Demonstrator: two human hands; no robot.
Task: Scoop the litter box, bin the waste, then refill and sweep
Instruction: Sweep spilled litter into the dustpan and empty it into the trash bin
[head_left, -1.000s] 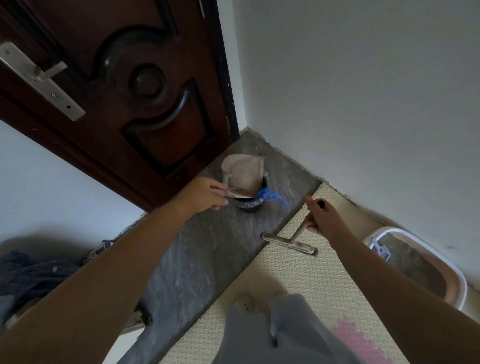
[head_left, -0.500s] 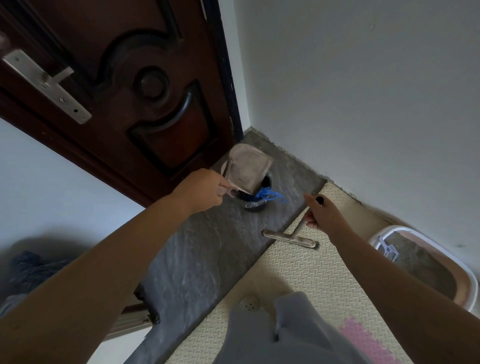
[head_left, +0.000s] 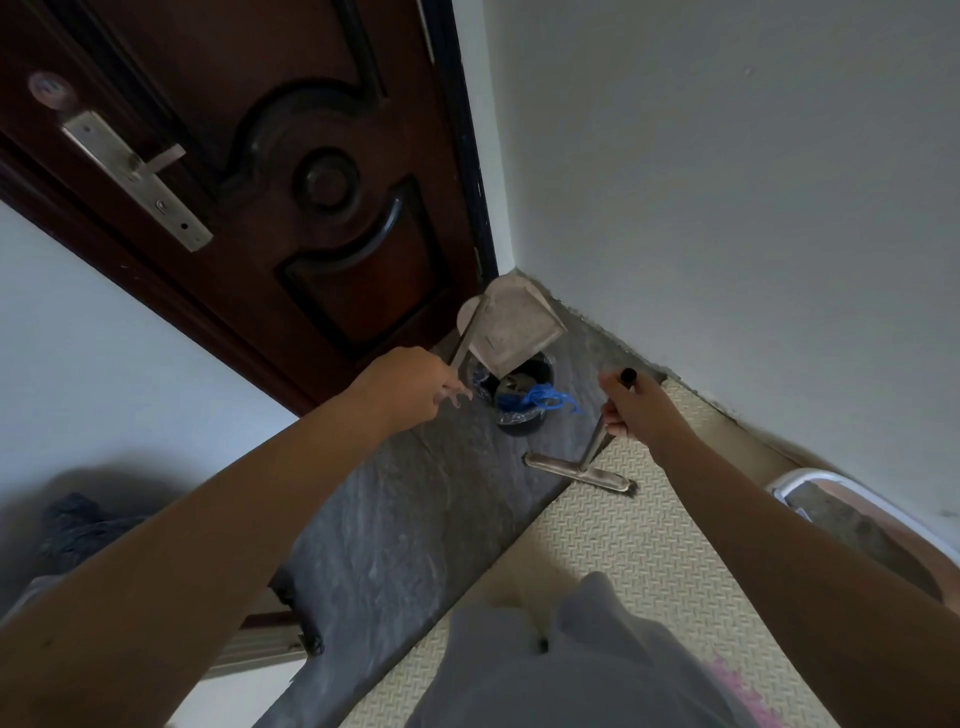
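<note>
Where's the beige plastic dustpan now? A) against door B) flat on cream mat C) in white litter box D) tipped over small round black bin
D: the left hand holds the beige plastic dustpan tilted, its lip over the small round black bin.

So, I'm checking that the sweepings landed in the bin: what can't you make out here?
Head view only.
1. Bin contents: the tipped dustpan covers much of its mouth; the rest is dark.
2. Litter box: cut off by the right edge.
3. Dark bundle at left: dim, blurred.
</note>
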